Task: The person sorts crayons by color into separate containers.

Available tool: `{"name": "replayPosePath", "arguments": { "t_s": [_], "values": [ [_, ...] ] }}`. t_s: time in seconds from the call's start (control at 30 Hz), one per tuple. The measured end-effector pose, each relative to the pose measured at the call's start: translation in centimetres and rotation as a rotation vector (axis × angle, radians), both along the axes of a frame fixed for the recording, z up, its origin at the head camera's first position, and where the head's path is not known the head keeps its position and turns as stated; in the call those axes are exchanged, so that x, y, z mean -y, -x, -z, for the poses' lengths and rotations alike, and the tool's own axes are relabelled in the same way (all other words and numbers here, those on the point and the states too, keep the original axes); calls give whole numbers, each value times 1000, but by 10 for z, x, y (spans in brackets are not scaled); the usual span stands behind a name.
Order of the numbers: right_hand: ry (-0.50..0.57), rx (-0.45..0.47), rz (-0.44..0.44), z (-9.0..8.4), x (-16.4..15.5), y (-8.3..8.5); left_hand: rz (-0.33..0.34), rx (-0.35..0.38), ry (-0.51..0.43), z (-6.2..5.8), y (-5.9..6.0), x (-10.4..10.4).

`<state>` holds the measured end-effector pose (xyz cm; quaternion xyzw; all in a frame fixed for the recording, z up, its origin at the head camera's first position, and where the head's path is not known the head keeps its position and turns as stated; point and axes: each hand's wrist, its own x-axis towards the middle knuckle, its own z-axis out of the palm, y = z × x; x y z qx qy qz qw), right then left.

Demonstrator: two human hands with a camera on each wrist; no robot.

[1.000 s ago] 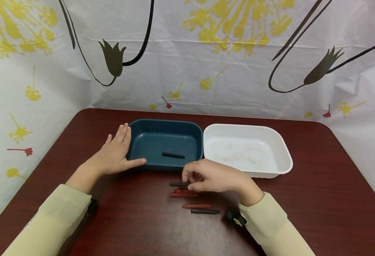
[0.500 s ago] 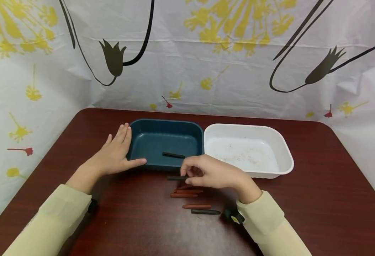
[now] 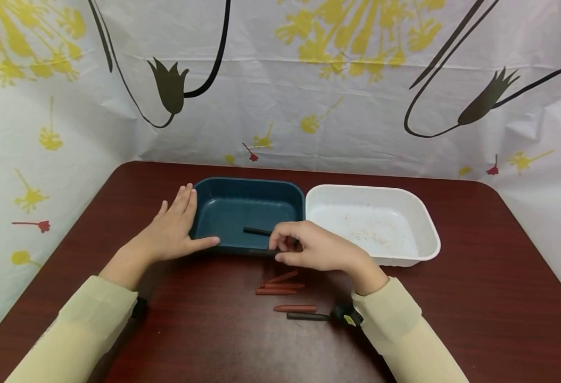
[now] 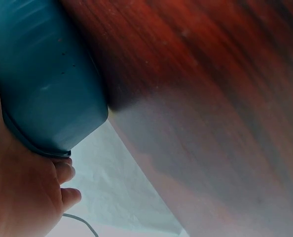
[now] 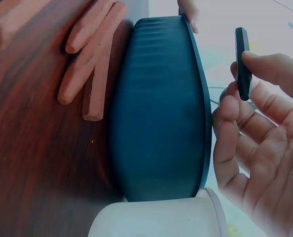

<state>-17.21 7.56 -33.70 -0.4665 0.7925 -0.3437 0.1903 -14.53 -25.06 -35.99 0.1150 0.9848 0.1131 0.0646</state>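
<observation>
Between my right hand's (image 3: 316, 248) fingertips, over the teal tray's (image 3: 204, 234) near rim, I pinch a black crayon (image 5: 242, 63): light, stiff, snappable, best held mid-length. My left hand (image 3: 172, 229) rests flat against that tray.

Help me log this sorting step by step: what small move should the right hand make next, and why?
Probably carry the dark stick a little further over the blue tray and let go. The right hand pinches it at the tray's near rim, another dark stick already lies inside, and the left hand rests flat against the tray's side.
</observation>
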Motion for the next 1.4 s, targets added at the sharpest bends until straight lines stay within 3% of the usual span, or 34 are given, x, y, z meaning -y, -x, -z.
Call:
{"name": "replayPosePath", "arguments": {
  "t_s": [0.8, 1.4],
  "values": [
    [39, 24, 82, 2, 12, 24, -1, 11, 0, 3, 3, 1],
    [12, -53, 118, 6, 22, 39, -9, 1, -1, 2, 1, 1]
  ]
}}
